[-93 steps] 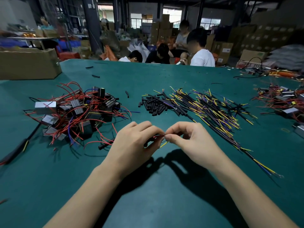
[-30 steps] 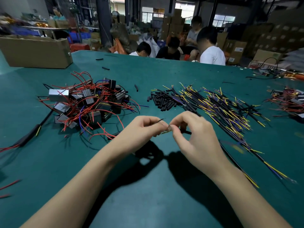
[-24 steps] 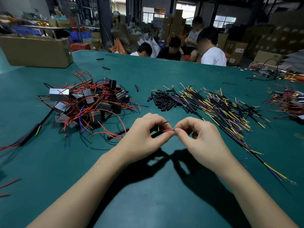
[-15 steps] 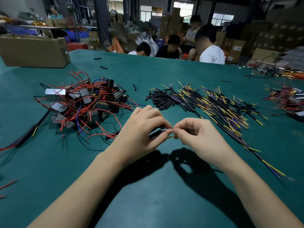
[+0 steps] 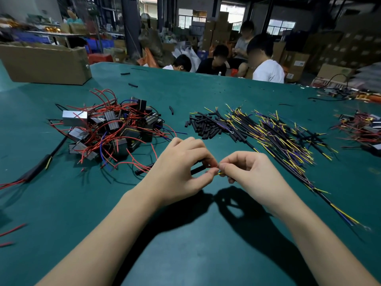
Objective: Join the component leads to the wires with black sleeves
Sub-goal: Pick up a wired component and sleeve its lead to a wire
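Head view shows both hands meeting above the green table (image 5: 195, 254), fingertip to fingertip. Left hand (image 5: 177, 172) has its thumb and forefinger pressed together on a thin red component lead (image 5: 210, 165), the other fingers curled over a short black sleeve (image 5: 198, 169) that pokes out just behind the pinch. Right hand (image 5: 253, 176) pinches the yellow wire (image 5: 220, 173) right at its tip, remaining fingers loosely curled; a dark length runs away beneath its palm. Lead and wire meet between the two pinches, but the joint itself is too small to tell whether it is twisted closed. My judgement: one joint is mid-making, with the sleeve probably not yet slid over the bare ends. Beyond the left knuckles lies a tangled heap of components (image 5: 111, 129) with red and blue leads, seemingly unjoined, so most of the work looks undone. Beyond the right knuckles, a little stack of loose sleeves (image 5: 203, 126) and a broad spread of yellow and blue wires (image 5: 278, 137) wait. Far out from the left wrist, a black-sleeved piece (image 5: 39, 169) with red leads may be a finished one; another heap (image 5: 362, 129) sits far past the right hand, state unclear.
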A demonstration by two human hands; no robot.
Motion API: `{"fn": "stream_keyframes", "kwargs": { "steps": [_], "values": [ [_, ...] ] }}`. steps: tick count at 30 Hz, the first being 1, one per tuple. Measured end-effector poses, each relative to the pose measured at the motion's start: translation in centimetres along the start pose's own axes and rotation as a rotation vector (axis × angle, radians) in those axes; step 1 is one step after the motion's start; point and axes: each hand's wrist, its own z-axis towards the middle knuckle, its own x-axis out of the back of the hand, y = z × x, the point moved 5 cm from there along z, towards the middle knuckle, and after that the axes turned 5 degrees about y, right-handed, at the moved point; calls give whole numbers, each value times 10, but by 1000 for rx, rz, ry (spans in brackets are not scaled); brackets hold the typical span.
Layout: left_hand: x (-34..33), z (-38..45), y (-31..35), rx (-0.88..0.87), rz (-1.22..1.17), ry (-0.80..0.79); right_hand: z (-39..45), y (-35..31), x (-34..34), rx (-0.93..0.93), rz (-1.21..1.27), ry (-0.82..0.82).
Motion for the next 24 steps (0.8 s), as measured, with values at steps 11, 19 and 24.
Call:
{"fn": "stream_keyframes", "kwargs": {
  "steps": [11, 19, 24],
  "values": [
    [4, 3, 13, -159, 208, 64, -1, 3, 1, -104, 73, -69],
    [1, 0, 9, -16, 159, 63, -5, -8, 1, 227, -323, 84],
    [-6, -1, -1, 255, -47, 42, -13, -19, -3, 566, -739, 155]
  ]
}}
